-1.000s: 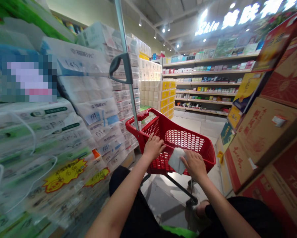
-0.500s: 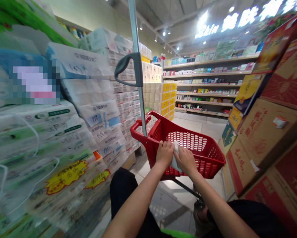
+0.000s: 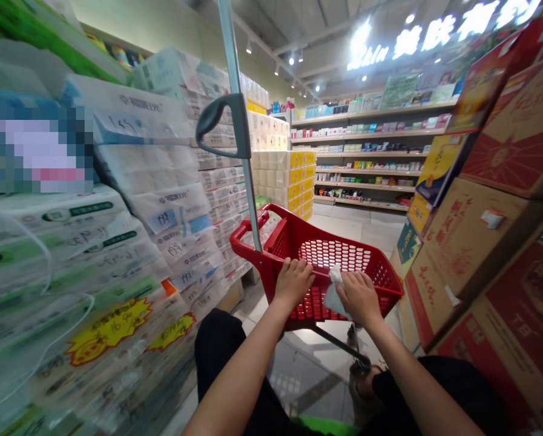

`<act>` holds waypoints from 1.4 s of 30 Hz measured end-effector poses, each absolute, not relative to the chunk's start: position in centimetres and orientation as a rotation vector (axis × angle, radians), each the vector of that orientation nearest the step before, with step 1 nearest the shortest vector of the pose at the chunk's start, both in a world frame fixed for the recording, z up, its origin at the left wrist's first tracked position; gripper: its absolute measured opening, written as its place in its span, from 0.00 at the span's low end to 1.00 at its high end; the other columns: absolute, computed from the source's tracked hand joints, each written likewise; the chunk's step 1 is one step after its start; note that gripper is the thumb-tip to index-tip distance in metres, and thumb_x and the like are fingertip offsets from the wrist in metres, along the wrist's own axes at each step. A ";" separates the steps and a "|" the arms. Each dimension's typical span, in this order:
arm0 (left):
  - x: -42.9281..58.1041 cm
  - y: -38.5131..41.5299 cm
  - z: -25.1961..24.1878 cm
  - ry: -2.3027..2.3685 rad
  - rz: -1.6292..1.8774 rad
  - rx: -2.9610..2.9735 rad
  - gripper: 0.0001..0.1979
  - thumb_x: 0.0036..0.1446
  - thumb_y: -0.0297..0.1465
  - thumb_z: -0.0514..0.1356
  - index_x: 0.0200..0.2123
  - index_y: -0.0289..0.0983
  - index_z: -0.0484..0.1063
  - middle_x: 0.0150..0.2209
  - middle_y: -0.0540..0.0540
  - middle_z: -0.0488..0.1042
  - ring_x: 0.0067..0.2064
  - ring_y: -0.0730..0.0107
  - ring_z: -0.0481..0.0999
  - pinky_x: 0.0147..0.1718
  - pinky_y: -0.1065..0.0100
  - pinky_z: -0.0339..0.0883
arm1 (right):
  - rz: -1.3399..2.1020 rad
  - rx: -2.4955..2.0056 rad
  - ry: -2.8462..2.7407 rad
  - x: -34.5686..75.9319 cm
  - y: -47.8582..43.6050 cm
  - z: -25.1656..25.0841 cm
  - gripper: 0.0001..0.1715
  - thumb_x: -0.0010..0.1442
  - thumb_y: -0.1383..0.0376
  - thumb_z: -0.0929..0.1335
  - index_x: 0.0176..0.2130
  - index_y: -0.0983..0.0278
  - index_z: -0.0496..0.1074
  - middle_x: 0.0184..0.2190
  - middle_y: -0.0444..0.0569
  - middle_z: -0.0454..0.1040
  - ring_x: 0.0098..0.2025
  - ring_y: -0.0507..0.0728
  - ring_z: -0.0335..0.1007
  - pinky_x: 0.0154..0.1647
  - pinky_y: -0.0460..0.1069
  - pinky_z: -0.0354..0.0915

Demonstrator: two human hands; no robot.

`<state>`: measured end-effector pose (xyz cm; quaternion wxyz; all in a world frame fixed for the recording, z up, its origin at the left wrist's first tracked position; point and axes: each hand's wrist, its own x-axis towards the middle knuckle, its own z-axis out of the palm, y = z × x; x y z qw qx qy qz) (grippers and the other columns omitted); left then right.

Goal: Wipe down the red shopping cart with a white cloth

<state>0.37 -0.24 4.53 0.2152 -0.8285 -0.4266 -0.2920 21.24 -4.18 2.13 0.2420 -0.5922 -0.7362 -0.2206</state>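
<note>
Fingers of our left hand [image 3: 293,282] lie over the near rim of the red basket [image 3: 267,261]; whether they grip, we cannot tell. Our right hand [image 3: 361,295] clasps a white cloth [image 3: 335,298] at that same rim, toward the basket's right corner. To work the cloth well, we should probably spread its bunched folds flat and brace the basket, since the wheel [image 3: 360,364] below may roll. The basket is glossy, pierced plastic. Tissue packs [image 3: 166,212] rise left, cartons [image 3: 462,236] right, shelves [image 3: 375,135] beyond pale floor tiles [image 3: 337,226].

Bright overall — white glare around the sign [image 3: 444,29], blurry left edge
</note>
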 end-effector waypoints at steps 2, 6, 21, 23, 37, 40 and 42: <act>0.3 -0.2 4.5 -1.182 -0.817 -2.297 0.08 0.64 0.37 0.53 0.41 0.41 0.69 0.43 0.45 0.70 0.46 0.60 0.68 0.56 0.53 0.53 | -0.619 -1.631 -2.000 22.6 -4.4 1.6 0.16 0.64 0.61 0.58 0.44 0.62 0.69 0.41 0.52 0.74 0.48 0.60 0.63 0.57 0.56 0.48; 0.3 -0.1 4.3 -1.186 -0.821 -2.304 0.08 0.64 0.37 0.53 0.40 0.41 0.69 0.43 0.45 0.70 0.46 0.60 0.67 0.56 0.53 0.53 | -0.632 -1.677 -1.969 25.5 -5.2 0.6 0.15 0.64 0.60 0.58 0.44 0.62 0.69 0.42 0.52 0.74 0.47 0.59 0.65 0.56 0.56 0.49; 1.4 -0.1 3.9 -1.272 -0.752 -2.232 0.12 0.63 0.29 0.50 0.48 0.38 0.67 0.44 0.42 0.70 0.46 0.57 0.66 0.57 0.51 0.53 | -0.466 -1.614 -2.048 15.8 -2.8 2.4 0.16 0.67 0.59 0.56 0.46 0.64 0.66 0.42 0.53 0.73 0.44 0.59 0.65 0.46 0.52 0.54; 1.1 -0.2 3.9 -1.261 -0.742 -2.235 0.16 0.62 0.27 0.49 0.53 0.37 0.64 0.45 0.41 0.70 0.47 0.57 0.66 0.56 0.52 0.53 | -0.430 -1.571 -2.050 14.3 -2.3 2.9 0.15 0.67 0.61 0.56 0.46 0.63 0.66 0.43 0.52 0.73 0.45 0.58 0.65 0.47 0.51 0.54; 0.4 -1.6 4.8 -1.195 -0.695 -2.326 0.10 0.65 0.37 0.51 0.43 0.39 0.68 0.43 0.44 0.69 0.46 0.59 0.66 0.56 0.53 0.52 | -0.665 -1.592 -1.984 22.3 -4.6 0.9 0.18 0.67 0.59 0.57 0.44 0.65 0.70 0.39 0.53 0.75 0.43 0.59 0.67 0.52 0.54 0.51; 0.3 -1.6 4.8 -1.190 -0.693 -2.325 0.10 0.65 0.37 0.51 0.44 0.39 0.68 0.43 0.44 0.69 0.46 0.60 0.66 0.56 0.53 0.52 | -0.710 -1.637 -1.955 24.7 -5.0 0.2 0.19 0.67 0.58 0.57 0.44 0.65 0.70 0.40 0.54 0.75 0.44 0.60 0.67 0.52 0.55 0.52; 0.3 -1.6 4.8 -1.185 -0.692 -2.323 0.11 0.65 0.37 0.51 0.44 0.39 0.68 0.43 0.44 0.69 0.46 0.59 0.66 0.56 0.53 0.52 | -0.735 -1.669 -1.919 26.5 -5.3 -0.5 0.20 0.67 0.56 0.57 0.45 0.65 0.70 0.41 0.54 0.75 0.45 0.61 0.67 0.52 0.55 0.52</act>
